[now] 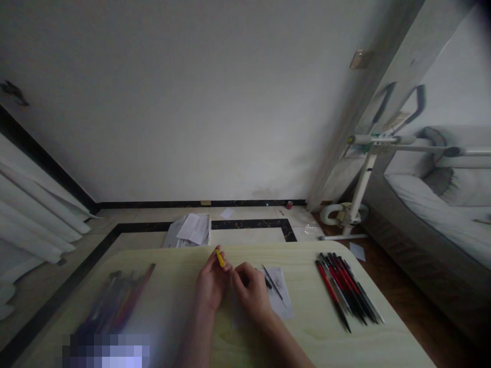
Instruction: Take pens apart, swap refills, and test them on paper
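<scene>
My left hand [211, 286] is closed around a small yellow object [220, 257], perhaps a sharpener or short pencil, whose tip sticks up past the fingers. My right hand [251, 292] sits beside it, fingers curled in a pinch close to the left fingertips; what it grips is hidden. Both hands hover over a white paper sheet [282, 301] on the light wooden table [307, 337]. A dark pencil [271, 281] lies across that sheet just right of my right hand.
A row of several red and black pencils [347, 291] lies at the table's right side. A blurred pile of pencils [117, 301] lies at the left. Papers [190, 230] sit on the floor beyond the table. An exercise machine [364, 174] and a sofa [433, 204] stand at right.
</scene>
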{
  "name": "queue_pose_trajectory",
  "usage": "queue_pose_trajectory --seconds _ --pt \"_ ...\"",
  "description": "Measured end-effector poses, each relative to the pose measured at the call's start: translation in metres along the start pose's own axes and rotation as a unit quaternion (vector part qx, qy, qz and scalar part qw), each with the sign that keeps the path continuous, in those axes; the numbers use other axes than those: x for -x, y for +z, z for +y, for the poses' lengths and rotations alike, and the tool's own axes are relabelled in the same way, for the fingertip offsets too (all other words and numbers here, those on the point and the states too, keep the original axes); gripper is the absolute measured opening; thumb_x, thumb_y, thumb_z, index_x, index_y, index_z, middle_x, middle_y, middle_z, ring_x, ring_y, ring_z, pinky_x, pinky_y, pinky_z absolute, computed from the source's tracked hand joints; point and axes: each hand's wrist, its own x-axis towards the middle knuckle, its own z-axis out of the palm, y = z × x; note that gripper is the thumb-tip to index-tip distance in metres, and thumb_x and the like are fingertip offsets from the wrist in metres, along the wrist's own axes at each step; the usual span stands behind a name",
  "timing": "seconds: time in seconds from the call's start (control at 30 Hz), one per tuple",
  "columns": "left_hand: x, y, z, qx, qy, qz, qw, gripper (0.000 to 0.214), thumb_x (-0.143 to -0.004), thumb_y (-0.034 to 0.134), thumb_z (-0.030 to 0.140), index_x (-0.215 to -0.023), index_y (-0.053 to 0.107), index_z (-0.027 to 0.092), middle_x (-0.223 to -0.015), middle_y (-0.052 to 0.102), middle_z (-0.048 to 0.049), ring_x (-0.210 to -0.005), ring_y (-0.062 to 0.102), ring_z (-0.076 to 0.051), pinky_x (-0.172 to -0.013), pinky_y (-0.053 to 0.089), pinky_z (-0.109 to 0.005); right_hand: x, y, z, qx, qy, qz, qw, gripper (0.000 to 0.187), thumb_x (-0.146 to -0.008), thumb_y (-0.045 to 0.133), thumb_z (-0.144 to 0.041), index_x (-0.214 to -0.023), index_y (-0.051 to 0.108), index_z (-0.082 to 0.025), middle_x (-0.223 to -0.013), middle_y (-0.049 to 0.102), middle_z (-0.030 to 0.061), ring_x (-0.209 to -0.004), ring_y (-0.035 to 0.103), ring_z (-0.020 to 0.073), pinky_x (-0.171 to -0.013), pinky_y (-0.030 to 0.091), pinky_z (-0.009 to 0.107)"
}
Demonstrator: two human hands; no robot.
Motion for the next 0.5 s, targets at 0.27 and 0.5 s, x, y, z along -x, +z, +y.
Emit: queue_pose_trajectory --seconds 0.27,0.5 --pt "0.002 0.005 0.002 -0.023 0.041 -0.009 0.999 0.011 -0.076 0.055 0.013 -0.087 0.058 0.014 -0.077 0.057 -0.0026 -0.059 0.052 -0.008 -0.052 0.045 -0.019 0.004 0.004 0.006 -0.092 -0.016 0.038 0.995 0.046 -0.072 0.060 -0.026 -0.112 0.039 -0.020 -0.065 0.050 -0.0049 -0.048 0.042 0.0086 -0.045 0.033 0.020" --pt "0.007 0.012 -0.005 -0.122 0.039 0.003 0.992 0.022 -0.067 0.067 0.019 -0.086 0.059 0.014 -0.073 0.059 -0.0020 -0.057 0.054 -0.009 -0.053 0.046 -0.021 0.003 0.002 0.004 -0.075 -0.016 0.087 0.993 0.017 -0.078 0.053 -0.028 -0.070 0.039 -0.020 -0.058 0.041 -0.0054 -0.050 0.038 0.0090 -0.046 0.030 0.020"
